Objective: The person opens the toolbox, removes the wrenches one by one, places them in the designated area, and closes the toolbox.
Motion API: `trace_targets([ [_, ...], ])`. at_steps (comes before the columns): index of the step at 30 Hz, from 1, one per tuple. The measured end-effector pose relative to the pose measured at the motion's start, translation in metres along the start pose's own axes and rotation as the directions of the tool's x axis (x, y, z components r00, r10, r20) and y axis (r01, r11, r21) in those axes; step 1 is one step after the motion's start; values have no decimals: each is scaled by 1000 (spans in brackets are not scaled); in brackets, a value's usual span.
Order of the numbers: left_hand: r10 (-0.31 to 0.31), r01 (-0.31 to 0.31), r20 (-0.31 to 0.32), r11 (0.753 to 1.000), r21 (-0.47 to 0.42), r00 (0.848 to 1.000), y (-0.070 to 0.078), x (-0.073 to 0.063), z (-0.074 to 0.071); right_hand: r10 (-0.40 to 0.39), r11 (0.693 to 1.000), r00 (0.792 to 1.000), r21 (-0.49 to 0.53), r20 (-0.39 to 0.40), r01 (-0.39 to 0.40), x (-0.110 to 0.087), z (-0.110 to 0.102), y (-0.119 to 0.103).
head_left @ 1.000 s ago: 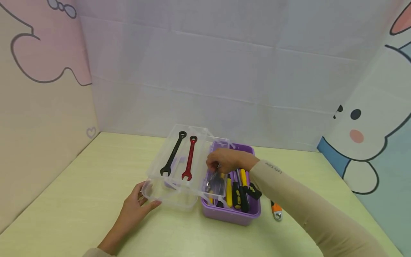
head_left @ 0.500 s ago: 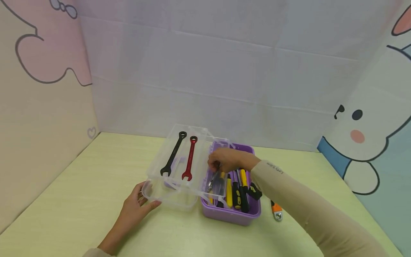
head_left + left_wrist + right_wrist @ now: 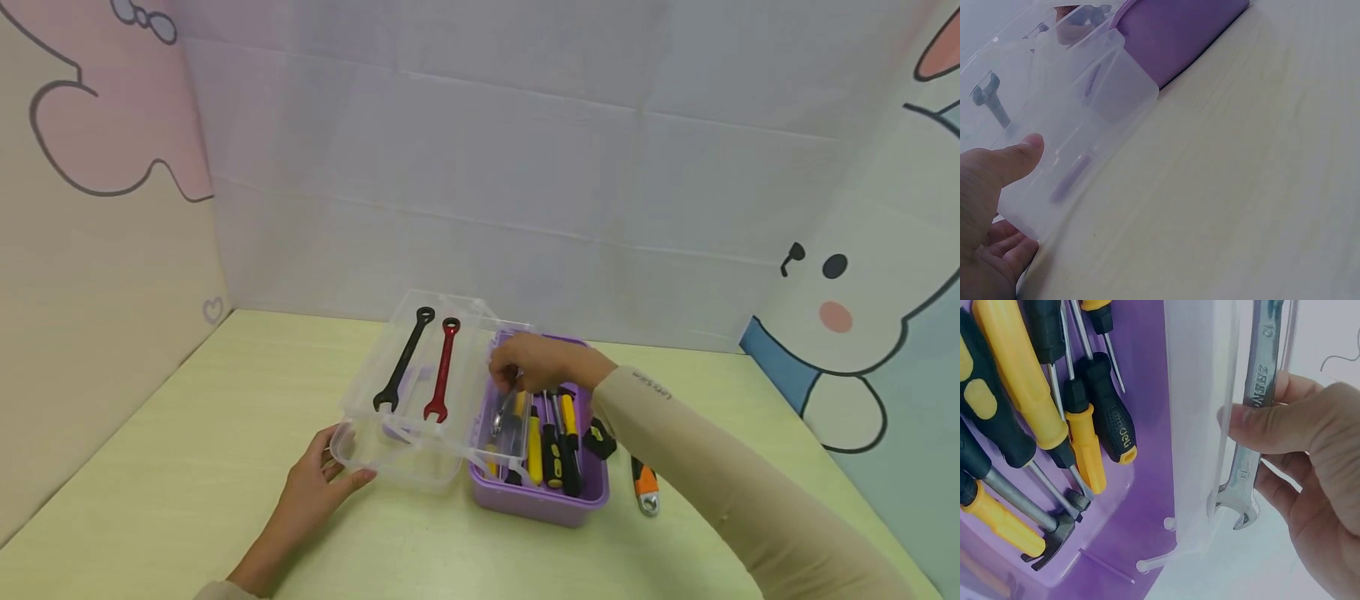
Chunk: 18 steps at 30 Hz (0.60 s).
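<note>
My right hand (image 3: pixel 525 362) pinches a silver wrench (image 3: pixel 1257 406) between thumb and fingers. It holds the wrench over the clear plastic tray (image 3: pixel 1200 425) along the left side of the purple toolbox (image 3: pixel 525 502); the wrench's lower open end is close to the tray wall. My left hand (image 3: pixel 315 479) holds the near left corner of the clear lid (image 3: pixel 405 467), thumb along its front and fingers round the side. On the swung-open lid lie a black wrench (image 3: pixel 405 358) and a red wrench (image 3: pixel 444 367), side by side.
Screwdrivers (image 3: pixel 1107 406), a hammer (image 3: pixel 1054 540) and other yellow-and-black tools fill the box. A black tape measure (image 3: pixel 599 439) sits at its right rim. An orange-handled tool (image 3: pixel 646 486) lies on the table (image 3: pixel 420 550) to the right. Fabric walls stand behind and beside.
My right hand has risen slightly and shifted a little right and away from me, with the silver wrench in it. My left hand and the lid have stayed put.
</note>
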<state>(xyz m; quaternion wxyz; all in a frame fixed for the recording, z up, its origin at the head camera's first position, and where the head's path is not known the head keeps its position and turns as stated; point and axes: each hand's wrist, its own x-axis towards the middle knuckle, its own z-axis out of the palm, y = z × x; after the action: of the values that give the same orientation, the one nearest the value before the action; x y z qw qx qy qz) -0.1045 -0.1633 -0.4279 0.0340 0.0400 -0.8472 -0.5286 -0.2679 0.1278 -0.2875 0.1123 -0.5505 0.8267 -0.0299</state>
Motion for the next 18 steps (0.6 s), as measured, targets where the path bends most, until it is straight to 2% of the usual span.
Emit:
trace_targets([
  [10,22,-22,-9,1000,7,1000,1,0,1,-16,1000,1000,3,-24,17,-8,-7,2],
  [18,-13,14,-9,1000,14,1000,2,0,-1,-9,1000,999,23,-42,10,-20,-13,7],
])
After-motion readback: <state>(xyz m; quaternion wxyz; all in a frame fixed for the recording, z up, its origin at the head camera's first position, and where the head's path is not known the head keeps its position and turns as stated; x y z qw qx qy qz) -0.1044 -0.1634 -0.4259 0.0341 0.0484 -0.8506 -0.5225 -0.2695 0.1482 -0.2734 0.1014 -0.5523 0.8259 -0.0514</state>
